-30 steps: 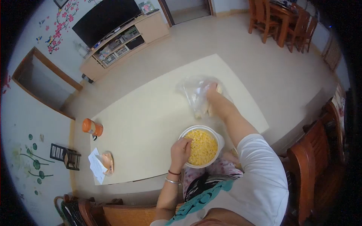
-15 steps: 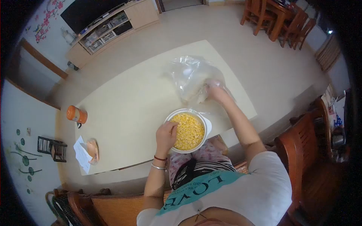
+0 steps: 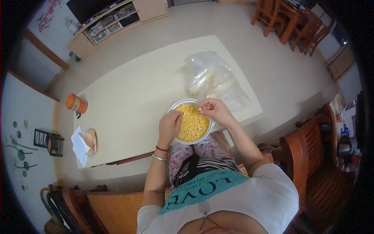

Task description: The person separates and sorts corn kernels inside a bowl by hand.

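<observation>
Head view: right hand point(image 3: 218, 112), at two o'clock on the bowl point(image 3: 186, 101), pinches a kernel point(image 3: 200, 109); left hand point(image 3: 170, 125), at nine, grip unclear

Floor point(image 3: 249, 50): pale, smooth, extending beyond the cream tabletop point(image 3: 132, 97), ahead of the right hand point(image 3: 216, 113). Wall point(image 3: 35, 124): white, with plant decals point(image 3: 21, 155), far left of the left hand point(image 3: 170, 126). Cabinet point(image 3: 151, 9): light wood, bearing a dark television point(image 3: 89, 8), far ahead-left of the left hand. Dining chairs point(image 3: 264, 13): reddish wood, far ahead-right of the right hand. Armchair point(image 3: 296, 156): wooden, nearer, same side.
</observation>
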Motion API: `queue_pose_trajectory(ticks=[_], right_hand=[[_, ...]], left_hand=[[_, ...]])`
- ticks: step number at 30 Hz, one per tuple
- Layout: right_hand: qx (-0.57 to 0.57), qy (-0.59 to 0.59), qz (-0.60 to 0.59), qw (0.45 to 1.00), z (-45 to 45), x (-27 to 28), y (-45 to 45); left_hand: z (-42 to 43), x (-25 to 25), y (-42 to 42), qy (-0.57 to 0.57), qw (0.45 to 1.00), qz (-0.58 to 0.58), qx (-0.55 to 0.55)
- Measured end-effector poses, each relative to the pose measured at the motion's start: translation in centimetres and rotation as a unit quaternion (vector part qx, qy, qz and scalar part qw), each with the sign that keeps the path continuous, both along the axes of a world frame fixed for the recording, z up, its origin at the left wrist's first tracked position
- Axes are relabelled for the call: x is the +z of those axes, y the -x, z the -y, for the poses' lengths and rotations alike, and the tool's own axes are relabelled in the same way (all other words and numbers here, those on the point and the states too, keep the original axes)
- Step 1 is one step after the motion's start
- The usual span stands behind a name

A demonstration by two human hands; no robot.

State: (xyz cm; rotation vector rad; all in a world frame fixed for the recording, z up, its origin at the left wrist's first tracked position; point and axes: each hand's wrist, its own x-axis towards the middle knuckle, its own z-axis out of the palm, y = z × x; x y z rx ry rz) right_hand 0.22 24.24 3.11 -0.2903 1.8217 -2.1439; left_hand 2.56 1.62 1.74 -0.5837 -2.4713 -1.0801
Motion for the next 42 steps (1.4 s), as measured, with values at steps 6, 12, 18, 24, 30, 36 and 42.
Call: queue_pose_trajectory(ticks=[6,12,18,24,30,36,42], right_hand=[[-0.001,-0.057,-0.006,0.998,1.0,0.4,-1.2],[0.005,-0.063,-0.015,0.998,1.8,0.5,-1.7],[0.002,-0.074,-0.049,0.996,2.3,-0.4,-1.9],[0.0,-0.108,-0.068,0.992,2.9,-0.7,-2.1],[0.003,-0.101,-0.069,0.992,3.3,-1.0,-2.1],[0.002,-0.078,-0.056,0.995,3.5,-1.3,-2.1],[0.006,-0.097,-0.05,0.994,3.2,-1.5,-1.9]], left_hand=[[0.1,0.3,-0.1,-0.013,0.998,0.046,-0.028],[-1.1,0.5,-0.8,-0.15,0.978,0.126,-0.067],[-1.1,-0.2,-0.8,-0.196,0.964,0.16,-0.077],[-0.9,-0.6,-0.9,-0.218,0.959,0.159,-0.088],[-0.8,-0.1,-1.1,-0.203,0.963,0.154,-0.086],[-0.9,0.3,-1.2,-0.205,0.963,0.147,-0.089],[-1.0,-0.1,-1.1,-0.212,0.964,0.141,-0.083]])
